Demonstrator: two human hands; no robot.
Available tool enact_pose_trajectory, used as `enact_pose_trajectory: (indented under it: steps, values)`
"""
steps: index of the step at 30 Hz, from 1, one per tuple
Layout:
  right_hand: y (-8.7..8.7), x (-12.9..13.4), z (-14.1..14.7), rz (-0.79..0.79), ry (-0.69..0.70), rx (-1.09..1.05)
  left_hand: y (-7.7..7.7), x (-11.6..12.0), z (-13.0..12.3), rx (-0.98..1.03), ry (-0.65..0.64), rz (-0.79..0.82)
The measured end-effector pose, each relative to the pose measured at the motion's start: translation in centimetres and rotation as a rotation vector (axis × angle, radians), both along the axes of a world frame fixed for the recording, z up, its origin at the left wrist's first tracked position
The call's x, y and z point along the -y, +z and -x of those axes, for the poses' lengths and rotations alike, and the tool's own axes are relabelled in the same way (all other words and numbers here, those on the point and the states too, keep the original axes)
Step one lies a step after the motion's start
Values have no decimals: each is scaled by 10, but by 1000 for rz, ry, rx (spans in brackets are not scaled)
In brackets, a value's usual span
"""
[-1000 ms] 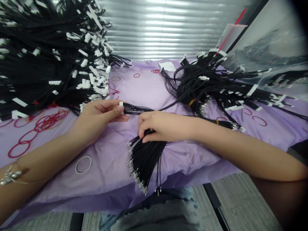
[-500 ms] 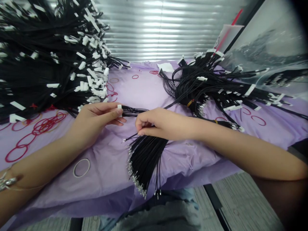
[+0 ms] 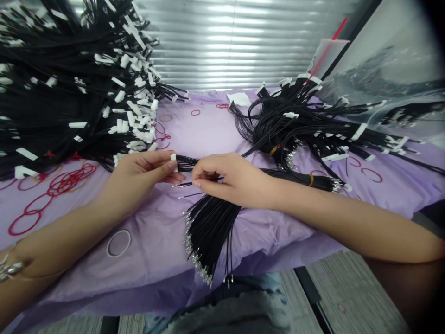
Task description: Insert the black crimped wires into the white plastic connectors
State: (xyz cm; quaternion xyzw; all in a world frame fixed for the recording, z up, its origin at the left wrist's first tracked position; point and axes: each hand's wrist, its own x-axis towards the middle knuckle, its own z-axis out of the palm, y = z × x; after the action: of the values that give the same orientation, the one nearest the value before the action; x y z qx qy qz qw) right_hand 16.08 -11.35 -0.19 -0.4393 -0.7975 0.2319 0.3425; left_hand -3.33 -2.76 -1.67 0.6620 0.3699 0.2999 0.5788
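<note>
My left hand [image 3: 146, 170] pinches a small white connector [image 3: 173, 162], and a short bunch of black wires [image 3: 186, 163] runs from it to the right. My right hand [image 3: 225, 178] is close beside it, its fingers closed on several thin black wires with bare metal tips [image 3: 182, 184] poking out to the left. Below my right hand, a dense fan of black wires [image 3: 208, 236] with crimped metal terminals hangs toward the sheet's front edge. A yellow-banded wire bundle [image 3: 299, 178] stretches behind my right wrist.
A large heap of black wires with white connectors [image 3: 76, 93] fills the left side, and a smaller heap [image 3: 295, 125] lies at the right. Red rubber bands [image 3: 59, 183] and a white band [image 3: 118, 243] lie on the purple plastic sheet [image 3: 194, 125]. A clear bag [image 3: 392, 79] sits at the far right.
My right hand has moved left and up toward my left hand. A few wires now stick out left from its fingertips, and the gap between my hands has narrowed.
</note>
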Motion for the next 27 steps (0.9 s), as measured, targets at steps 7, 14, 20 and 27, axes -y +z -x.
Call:
enact_pose_trajectory:
  steps: [7,14,20,27]
  values:
    - [3,-3,1,84,-197,-86,-1,8,-1,111,-56,86]
    - [4,-3,0,71,-297,-88,2,13,-4,214,-78,229]
    - [6,0,0,36,-304,-88,2,14,-3,232,-100,203]
    - [5,2,3,-128,-298,-18,1,12,0,114,-118,50]
